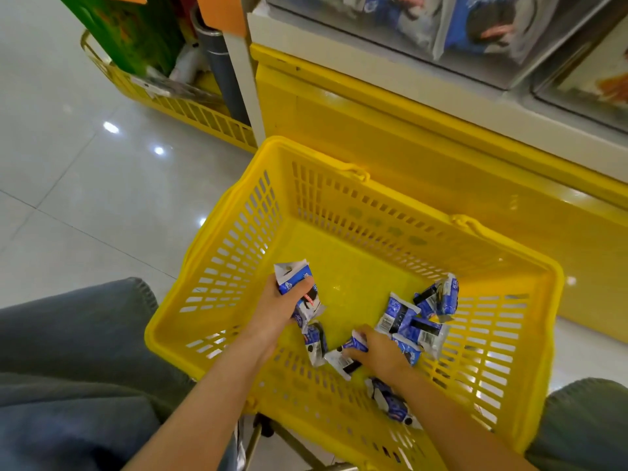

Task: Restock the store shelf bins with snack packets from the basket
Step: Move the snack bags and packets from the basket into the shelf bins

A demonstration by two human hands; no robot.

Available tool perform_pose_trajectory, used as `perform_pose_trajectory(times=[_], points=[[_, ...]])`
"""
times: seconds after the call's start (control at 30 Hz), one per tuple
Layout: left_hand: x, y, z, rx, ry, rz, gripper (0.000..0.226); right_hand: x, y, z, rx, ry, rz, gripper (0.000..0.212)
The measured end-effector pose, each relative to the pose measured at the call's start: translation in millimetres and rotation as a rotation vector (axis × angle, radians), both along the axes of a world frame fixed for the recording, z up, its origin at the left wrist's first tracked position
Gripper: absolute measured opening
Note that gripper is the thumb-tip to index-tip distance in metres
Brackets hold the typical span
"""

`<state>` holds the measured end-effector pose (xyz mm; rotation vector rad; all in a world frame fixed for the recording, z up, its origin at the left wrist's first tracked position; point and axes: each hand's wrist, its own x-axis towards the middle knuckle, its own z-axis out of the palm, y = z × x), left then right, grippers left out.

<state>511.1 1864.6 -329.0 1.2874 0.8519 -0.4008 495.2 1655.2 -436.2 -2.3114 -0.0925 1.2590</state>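
The left knee (68,351), in grey-blue denim, fills the lower left corner, nearest the camera. Beyond it lies glossy tiled floor (68,164). At the upper left, a yellow slatted rack (190,110) stands on the floor and holds a green box (136,32).

The yellow basket (339,171) sits in the centre, between the knees and against a yellow shelf base (407,137). Both forearms reach into it.

The left hand (272,304) is near the basket's left wall. Its grip is closed round a bundle of blue-and-white snack packets (299,290), which project above and below the fingers. One further packet (316,341) lies just below the bundle; whether the hand holds it cannot be told.

The right hand (380,351) is low on the basket floor. Its grip is curled, thumb and fingers pinching a single packet (353,345). Another packet (390,399) lies under the right forearm.

To the right of this hand, a loose cluster of packets (414,321) rests on the basket floor, some overlapping.

At the upper right, clear shelf bins (438,45) above the yellow base contain packets of the same blue-and-white kind. The right knee (584,423) occupies the lower right corner.
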Motion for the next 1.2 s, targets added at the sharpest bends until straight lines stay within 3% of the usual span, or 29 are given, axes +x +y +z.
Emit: perform_pose_trajectory(times=[0.2,0.33,0.5,0.63,0.73,0.8,0.87,0.93,1.07,1.2], points=[[-8,0,3,0.043,0.074,0.059,0.051,39,23,73,0.151,-0.481,-0.287,0.028],[-6,-12,23,-0.052,-0.007,0.024,0.03,37,48,134,0.205,-0.71,-0.171,0.026],[-5,-14,58,-0.184,-0.225,0.068,0.022,20,61,181,0.411,-0.703,-0.05,0.031],[-8,-5,83,-0.365,-0.356,0.056,0.044,21,68,217,0.601,-0.637,-0.396,0.009],[-7,-2,104,-0.384,-0.412,-0.03,0.055,27,69,240,0.636,-0.541,-0.576,0.038],[-6,3,118,-0.349,-0.445,-0.11,0.061,32,67,257,0.602,-0.478,-0.536,0.067],[-4,10,134,-0.301,-0.468,-0.189,0.063,38,63,273,0.552,-0.423,-0.449,0.08],[-1,15,151,-0.254,-0.488,-0.262,0.063,45,61,290,0.514,-0.393,-0.356,0.071],[10,21,183,-0.193,-0.544,-0.351,0.064,60,58,320,0.501,-0.447,-0.194,0.034],[27,23,208,-0.12,-0.578,-0.379,0.062,77,58,348,0.449,-0.589,-0.066,0.039]])
